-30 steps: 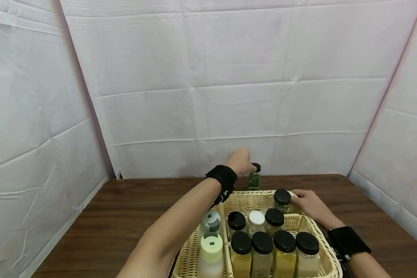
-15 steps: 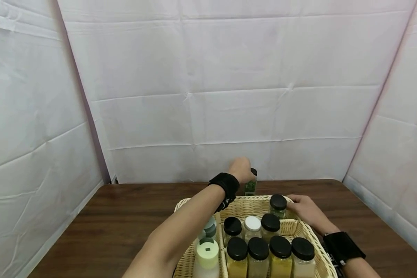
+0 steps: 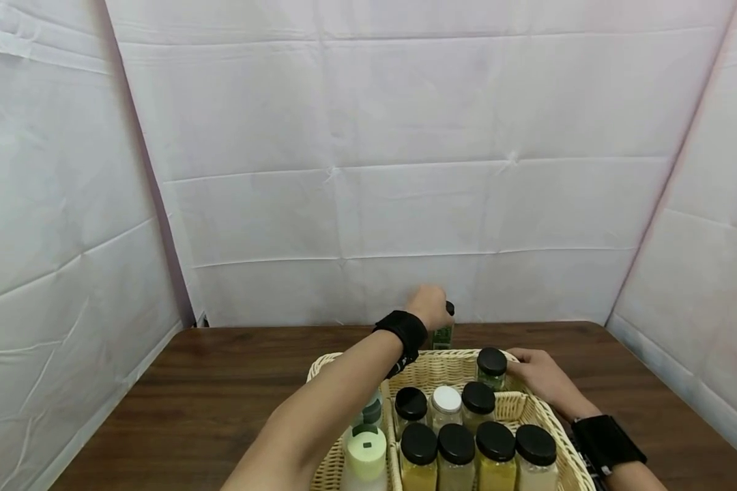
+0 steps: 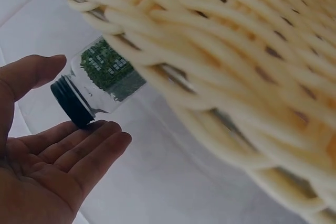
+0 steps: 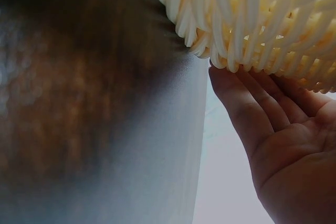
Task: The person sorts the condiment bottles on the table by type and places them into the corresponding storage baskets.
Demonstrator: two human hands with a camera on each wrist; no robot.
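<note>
At the back of the table, my left hand is at a small glass jar of green dried herbs with a black cap. In the left wrist view, the jar's cap lies between my spread thumb and my straight fingers, whose tips touch its edge. The thumb stands off from the jar. The wicker basket hides the jar's lower part there. My right hand rests at the basket's far right corner. In the right wrist view, its extended fingers reach the woven rim, and their tips are hidden.
Several black-capped spice jars and one white-capped jar stand in the basket's right section. A yellow-capped bottle and a grey-capped one are in the left section. White cloth walls enclose the dark wooden table.
The view has tilted slightly upward. My left hand has moved a little relative to the herb jar and covers more of its cap. The right hand stays at the basket corner.
</note>
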